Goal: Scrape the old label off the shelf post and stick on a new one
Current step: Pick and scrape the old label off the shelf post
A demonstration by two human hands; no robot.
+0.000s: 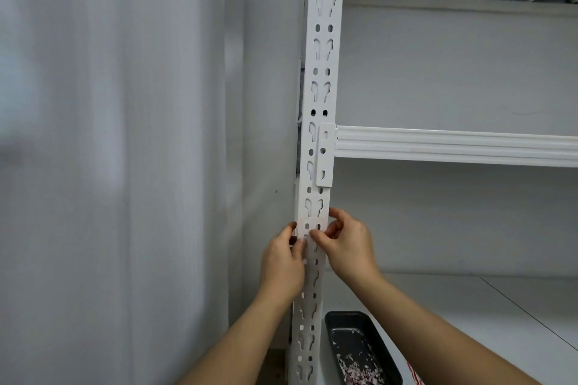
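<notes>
Head cam view, the only one I've got. Both my hands are up on the white shelf post point(316, 141), the slotted upright at the left front corner of the rack, a little below where the horizontal beam point(453, 145) hooks into it.

My left hand point(283, 262) is on the left edge of the post, fingers curled in, thumb and fingertips pinching at the front face. My right hand point(347, 247) comes in from the right edge, thumb and forefinger pinched together right at the middle of the post face, the other fingers curled above it near the post's right edge. The two hands are almost touching each other there.

Between them there's a pale, faintly pinkish patch on the post face, the label point(308, 230), sitting flat across the slots. It's nearly the same colour as the paint, so I honestly can't tell where its edges are or whether my fingers actually have hold of a corner of it or are only pressing on it.

Down on the lower shelf point(469, 306), tucked against the post near the shelf's front left corner, is a dark tray point(336, 327) with a pile of pinkish-white scrapings point(362, 373) at its near end. Just right of the tray, something red and white peeks in at the bottom edge, too cut off to identify.
</notes>
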